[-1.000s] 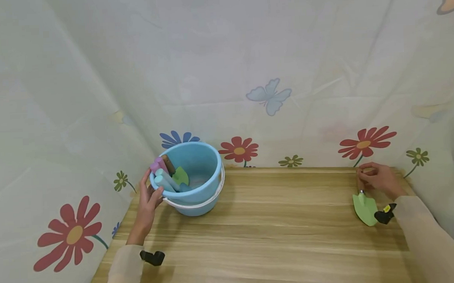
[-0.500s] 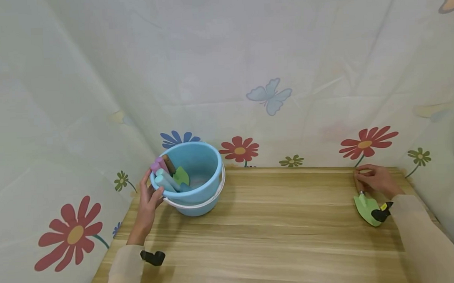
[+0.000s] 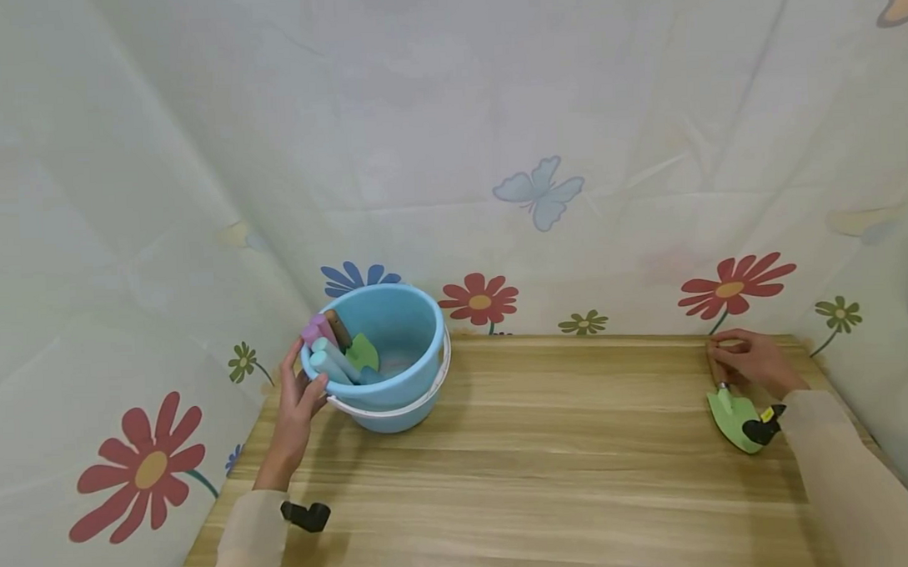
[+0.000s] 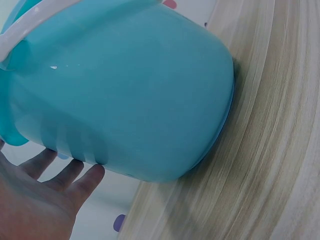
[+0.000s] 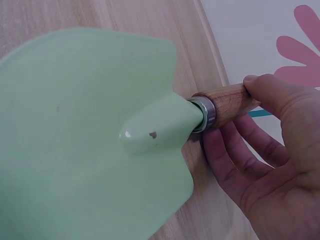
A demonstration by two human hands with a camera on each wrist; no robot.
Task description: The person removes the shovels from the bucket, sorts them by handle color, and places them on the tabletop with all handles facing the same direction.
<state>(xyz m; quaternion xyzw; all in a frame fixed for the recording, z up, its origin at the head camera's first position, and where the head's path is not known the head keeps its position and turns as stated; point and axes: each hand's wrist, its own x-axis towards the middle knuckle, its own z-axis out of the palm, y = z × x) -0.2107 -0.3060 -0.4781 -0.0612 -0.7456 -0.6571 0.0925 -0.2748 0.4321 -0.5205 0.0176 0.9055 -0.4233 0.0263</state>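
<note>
At the left of the table a light blue bucket [image 3: 398, 394] stands upright with its white handle [image 3: 387, 413] lowered. My left hand [image 3: 293, 406] touches the bucket's left side, with the thumb at the rim; in the left wrist view its fingers [image 4: 85, 182] lie extended against the outer wall. On the far right, my right hand [image 3: 757, 363] pinches the wooden handle [image 5: 227, 102] of a green garden trowel [image 3: 732, 420] between thumb and fingers. The trowel's blade [image 5: 90, 135] points toward the near edge, close over the table, and a black wrist camera partly hides it.
Inside the bucket, two pink rods [image 3: 320, 326], two pale blue rods [image 3: 332, 359] and another green trowel [image 3: 362, 353] with a brown handle lean at the left. The wooden table [image 3: 551, 472] ends at a flower-printed curtain [image 3: 611, 253] behind and at both sides.
Over the last second my right hand shifts slightly left and its grip on the trowel handle settles, while the blade tilts. The left hand and bucket stay in place.
</note>
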